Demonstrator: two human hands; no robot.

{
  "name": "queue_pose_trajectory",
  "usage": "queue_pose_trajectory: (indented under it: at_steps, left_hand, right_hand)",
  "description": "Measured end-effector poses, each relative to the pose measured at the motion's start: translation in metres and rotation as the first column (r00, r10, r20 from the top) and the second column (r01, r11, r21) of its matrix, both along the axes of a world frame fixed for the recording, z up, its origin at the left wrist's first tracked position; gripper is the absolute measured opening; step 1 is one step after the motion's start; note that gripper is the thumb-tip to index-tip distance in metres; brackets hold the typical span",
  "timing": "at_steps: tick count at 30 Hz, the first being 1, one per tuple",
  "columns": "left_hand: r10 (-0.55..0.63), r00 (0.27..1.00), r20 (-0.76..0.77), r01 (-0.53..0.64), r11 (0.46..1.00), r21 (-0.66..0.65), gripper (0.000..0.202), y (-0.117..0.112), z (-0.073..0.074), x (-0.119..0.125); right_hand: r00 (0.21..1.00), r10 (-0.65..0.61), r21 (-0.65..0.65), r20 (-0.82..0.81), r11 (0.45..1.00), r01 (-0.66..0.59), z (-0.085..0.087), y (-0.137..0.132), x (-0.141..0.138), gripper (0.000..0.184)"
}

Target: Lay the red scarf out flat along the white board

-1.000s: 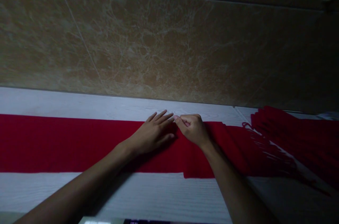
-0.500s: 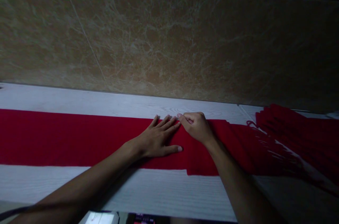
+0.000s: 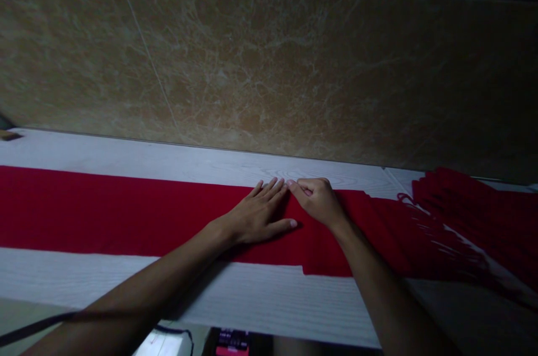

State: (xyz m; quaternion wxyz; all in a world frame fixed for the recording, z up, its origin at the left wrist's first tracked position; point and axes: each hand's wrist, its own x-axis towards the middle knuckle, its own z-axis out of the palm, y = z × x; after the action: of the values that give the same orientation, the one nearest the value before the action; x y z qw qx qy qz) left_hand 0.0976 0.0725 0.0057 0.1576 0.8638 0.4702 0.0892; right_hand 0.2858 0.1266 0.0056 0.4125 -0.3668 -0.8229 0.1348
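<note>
Red scarf (image 3: 126, 216): lies flat on the white desk (image 3: 239, 300), running off view at 9 o'clock and ending in a fringe (image 3: 439, 235) between 3 and 4 o'clock of the hands. A stepped, layered section sits beneath and beside the right hand; its lower corner shows at 6 o'clock.

Handling: expect light, limp fabric, not fragile, with layers liable to slide or wrinkle. Recommended hold: pinch all layers along the 12 o'clock edge, with a flat palm steadying the adjoining length. Avoid pulling by the fringe, whose strands may tangle.

Hands: the left hand (image 3: 255, 220) is spread palm down on the scarf, thumb extended toward 3 o'clock. The right hand (image 3: 318, 199) is curled, thumb at the 12 o'clock edge; whether it pinches cloth cannot be determined.

Surroundings: a bunched red cloth (image 3: 483, 210) at 3 o'clock; a marbled wall (image 3: 252, 64) at 12 o'clock.
</note>
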Motion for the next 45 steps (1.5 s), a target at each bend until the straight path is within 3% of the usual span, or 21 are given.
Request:
queue_pose_trajectory:
  at_steps: [17, 26, 32, 36, 39, 42, 45]
  left_hand:
    - [-0.094, 0.995, -0.033, 0.093, 0.995, -0.025, 0.096, -0.016, 0.005, 0.016]
    - [-0.179, 0.983, 0.034, 0.179, 0.984, -0.004, 0.094, -0.024, 0.007, 0.025]
    - [-0.263, 0.961, 0.083, 0.258, 0.964, 0.067, 0.094, -0.030, -0.001, 0.033]
    - [-0.320, 0.940, 0.115, 0.311, 0.946, 0.085, 0.098, -0.031, 0.004, 0.032]
    - [-0.284, 0.950, 0.127, 0.267, 0.954, 0.133, 0.081, -0.025, 0.012, 0.025]
    - [-0.152, 0.984, 0.096, 0.135, 0.977, 0.164, 0.056, -0.012, 0.014, 0.014]
    - [0.021, 0.999, 0.050, -0.028, 0.989, 0.142, 0.062, -0.001, 0.006, 0.007]
  right_hand:
    - [1.000, -0.003, -0.014, 0.002, 1.000, 0.003, -0.001, 0.000, 0.000, 0.051]
    - [1.000, 0.004, -0.035, 0.006, 0.999, -0.004, 0.000, -0.001, 0.000, 0.051]
    - [1.000, -0.005, -0.036, 0.011, 0.999, 0.005, -0.002, 0.000, 0.000, 0.052]
    - [1.000, -0.027, -0.025, 0.014, 0.999, 0.027, -0.001, 0.001, 0.001, 0.053]
    - [0.998, -0.070, -0.003, -0.001, 0.998, 0.070, 0.000, 0.002, 0.002, 0.053]
    - [0.992, -0.126, 0.021, -0.019, 0.992, 0.126, 0.001, 0.003, 0.002, 0.052]
    - [0.986, -0.166, 0.035, -0.015, 0.985, 0.166, 0.000, 0.005, 0.003, 0.052]
